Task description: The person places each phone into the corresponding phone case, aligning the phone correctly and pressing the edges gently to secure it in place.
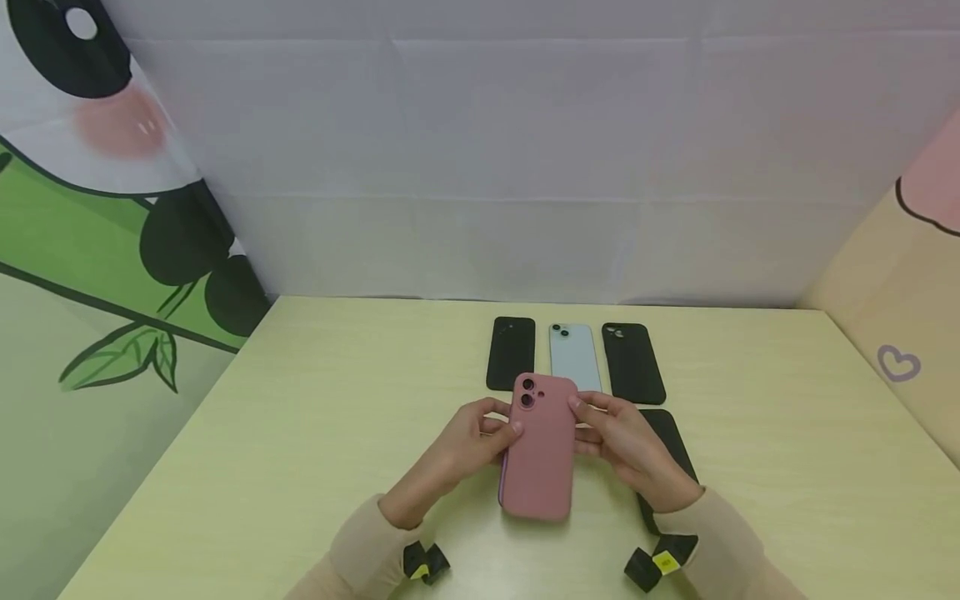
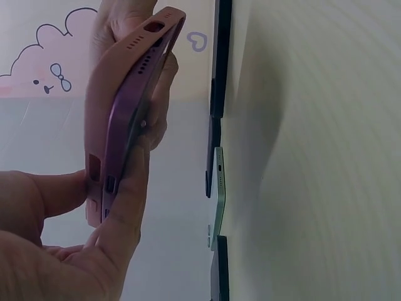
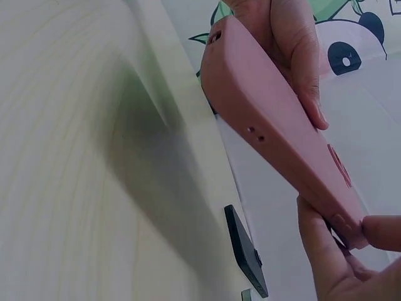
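Note:
A pink phone case (image 1: 538, 475) is held up over the table, its back toward the head camera and its camera cutout at upper left. In the left wrist view a purple phone (image 2: 128, 106) sits partly inside the case, with a gap along one long side. My left hand (image 1: 468, 446) pinches the left edge, thumb on the case and fingers behind against the phone. My right hand (image 1: 630, 446) grips the upper right edge, thumb on the back and fingers underneath. The phone's screen is hidden from the head view.
Behind the case lie a black phone-shaped item (image 1: 512, 354), a pale blue phone (image 1: 574, 354) and another black one (image 1: 634, 367) with a camera bump. A dark flat item (image 1: 671, 437) lies partly under my right wrist. The pale table (image 1: 300, 433) meets a white backdrop (image 1: 525, 250).

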### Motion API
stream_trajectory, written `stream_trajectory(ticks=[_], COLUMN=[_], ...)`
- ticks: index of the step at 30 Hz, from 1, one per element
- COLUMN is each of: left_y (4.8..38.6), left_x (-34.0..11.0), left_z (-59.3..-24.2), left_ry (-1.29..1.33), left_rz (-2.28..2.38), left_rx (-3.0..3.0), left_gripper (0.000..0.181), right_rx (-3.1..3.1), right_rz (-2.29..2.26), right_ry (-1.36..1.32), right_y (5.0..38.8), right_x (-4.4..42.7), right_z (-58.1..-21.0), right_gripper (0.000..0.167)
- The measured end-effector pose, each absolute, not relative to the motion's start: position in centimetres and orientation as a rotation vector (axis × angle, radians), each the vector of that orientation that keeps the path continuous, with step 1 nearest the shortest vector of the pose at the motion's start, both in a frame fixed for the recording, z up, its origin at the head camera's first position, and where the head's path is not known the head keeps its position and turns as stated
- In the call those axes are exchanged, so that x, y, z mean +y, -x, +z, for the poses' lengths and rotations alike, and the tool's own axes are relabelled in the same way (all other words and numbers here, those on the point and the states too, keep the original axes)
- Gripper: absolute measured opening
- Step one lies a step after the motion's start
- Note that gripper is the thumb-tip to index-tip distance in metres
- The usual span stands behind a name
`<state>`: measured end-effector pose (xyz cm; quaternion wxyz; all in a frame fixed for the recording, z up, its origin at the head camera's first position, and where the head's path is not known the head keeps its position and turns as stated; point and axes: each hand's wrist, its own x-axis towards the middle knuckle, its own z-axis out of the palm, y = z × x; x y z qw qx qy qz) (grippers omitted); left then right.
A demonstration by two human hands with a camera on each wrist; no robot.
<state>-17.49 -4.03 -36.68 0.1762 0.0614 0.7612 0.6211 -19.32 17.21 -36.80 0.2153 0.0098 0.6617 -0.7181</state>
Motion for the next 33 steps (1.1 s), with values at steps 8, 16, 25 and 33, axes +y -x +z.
stream_trajectory(ticks=[8, 16, 25, 33], left_y=[17.4, 17.4, 17.4, 17.4], left_x=[-3.9, -3.8, -3.9, -3.8], left_z=[-36.6, -36.7, -36.3, -36.3], left_ry=[-0.219, -0.238, -0.236, -0.172], left_rz=[1.724, 1.736, 1.693, 1.873], left_rx=[2.169, 2.144, 2.118, 2.129], left_gripper=[0.035, 0.036, 0.039, 0.038], right_rx=[1.862, 1.919, 1.876, 1.844], right_rz=[-2.001, -2.006, -2.203, -2.312], right_ry=[-0.025, -0.065, -0.186, -0.206], right_y=[19.4, 19.1, 19.1, 19.3], right_x=[17.3, 17.2, 17.6, 18.6], right_z=[-36.8, -36.6, -35.5, -34.8], right_gripper=[0.033, 0.026, 0.018, 0.020])
